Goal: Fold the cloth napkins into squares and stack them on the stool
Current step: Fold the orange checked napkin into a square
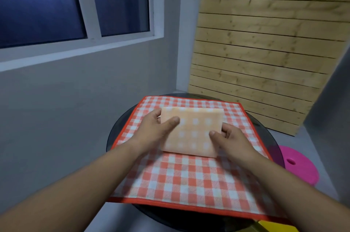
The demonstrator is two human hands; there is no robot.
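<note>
A pale orange checked napkin (193, 133), folded into a near square, lies in the middle of a larger red-and-white checked cloth (181, 178) spread flat on a round dark glass table (117, 129). My left hand (153, 127) grips the folded napkin's left edge, thumb on top. My right hand (229, 139) grips its right edge, thumb pressed on the top face. A round pink stool (299, 165) with a hole in its seat stands low at the right, partly behind the table's rim.
A grey wall with a white-framed window runs along the left. A slatted wooden panel (261, 49) leans in the corner behind the table. A yellow object (274, 227) shows at the bottom edge under the table.
</note>
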